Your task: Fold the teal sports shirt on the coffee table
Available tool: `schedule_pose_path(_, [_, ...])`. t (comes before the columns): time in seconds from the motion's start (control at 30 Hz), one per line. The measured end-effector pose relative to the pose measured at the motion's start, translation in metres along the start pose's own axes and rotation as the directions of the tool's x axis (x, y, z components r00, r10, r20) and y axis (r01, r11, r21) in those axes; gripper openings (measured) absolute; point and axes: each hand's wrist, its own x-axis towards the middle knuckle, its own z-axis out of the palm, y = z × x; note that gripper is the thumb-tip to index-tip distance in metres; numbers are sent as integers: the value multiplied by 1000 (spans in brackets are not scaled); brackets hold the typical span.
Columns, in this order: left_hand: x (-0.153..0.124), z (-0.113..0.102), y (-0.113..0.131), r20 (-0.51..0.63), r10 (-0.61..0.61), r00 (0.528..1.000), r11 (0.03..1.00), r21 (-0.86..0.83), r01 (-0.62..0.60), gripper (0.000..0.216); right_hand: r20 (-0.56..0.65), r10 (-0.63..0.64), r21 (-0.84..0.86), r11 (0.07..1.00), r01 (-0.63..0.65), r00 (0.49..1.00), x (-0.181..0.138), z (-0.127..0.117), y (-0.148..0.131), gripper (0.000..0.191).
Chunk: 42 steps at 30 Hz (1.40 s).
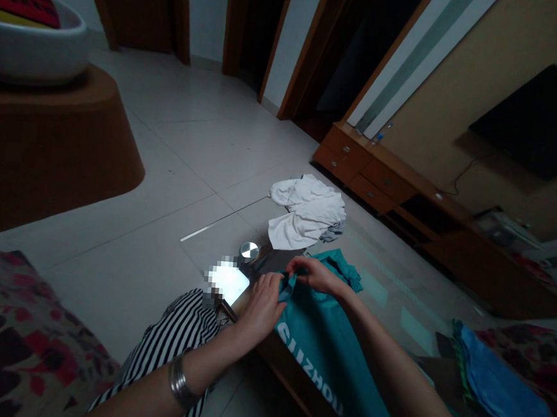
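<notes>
A teal shirt (339,348) with large white letters lies over the front of the glass table and hangs down toward me. My left hand (267,304), a silver bracelet on its wrist, has its fingers closed on the bunched upper edge of the shirt. Close by on the right, my right hand (316,274) pinches the same edge between thumb and fingers. More teal fabric is bunched beyond my right hand. A heap of white clothes (307,211) sits farther back on the table.
A bright, partly pixelated screen (228,283) and a round metal disc (249,251) are left of my hands. Folded blue cloth (510,387) lies at right. Floral upholstery (17,348) is at left. A wooden TV cabinet (381,184) runs along the wall.
</notes>
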Motion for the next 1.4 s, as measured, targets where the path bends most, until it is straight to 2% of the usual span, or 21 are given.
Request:
schedule_pose_path(0.07, [4,-2,0,16,-37,999,999,-6,37,33,4,-7,16,1000,7,1000,4,-1,5,23])
schedule_pose_path(0.17, [5,-6,-4,76,-89,993,993,81,83,27,-10,-21,-39,999,21,1000,13,1,14,19])
schedule_pose_path(0.3, [2,-10,-12,107,-89,990,976,207,65,25,2,-49,-91,995,49,999,27,8,22,16])
schedule_pose_path(0.6, [-2,-17,-15,71,-139,988,938,329,108,29,-26,-47,-154,987,43,999,37,17,27,10])
schedule_pose_path(0.7, [-3,-19,-14,53,-171,984,922,362,140,28,-69,-44,-233,972,27,997,38,22,29,7])
schedule_pose_path(0.77, [-2,-19,-13,10,-139,990,917,380,125,27,-131,-77,-331,943,29,988,37,26,29,6])
schedule_pose_path(0.83, [2,-15,-10,-43,-15,999,920,390,31,28,-211,-126,-416,909,28,969,33,30,27,8])
schedule_pose_path(0.9, [8,-6,-7,-37,178,983,915,373,-152,31,-308,-167,-450,893,11,937,25,32,25,10])
schedule_pose_path(0.97, [14,7,-6,26,350,936,884,323,-339,33,-438,-180,-429,903,-29,881,13,33,24,12])
schedule_pose_path(1.03, [19,21,-8,75,421,904,861,282,-424,34,-577,-160,-380,920,-90,801,-7,31,27,13])
schedule_pose_path(1.13, [21,34,-17,77,405,911,862,301,-408,35,-749,-74,-297,926,-234,658,-50,25,48,16])
schedule_pose_path(1.27, [20,32,-18,-12,354,935,868,377,-324,29,-876,87,-176,858,-483,474,-117,10,92,22])
schedule_pose_path(1.33, [27,26,-4,-30,331,943,871,393,-294,24,-892,136,-143,820,-555,431,-138,-1,109,23])
schedule_pose_path(1.4, [40,22,18,-29,320,947,869,407,-281,22,-883,149,-155,803,-575,445,-146,-14,117,21])
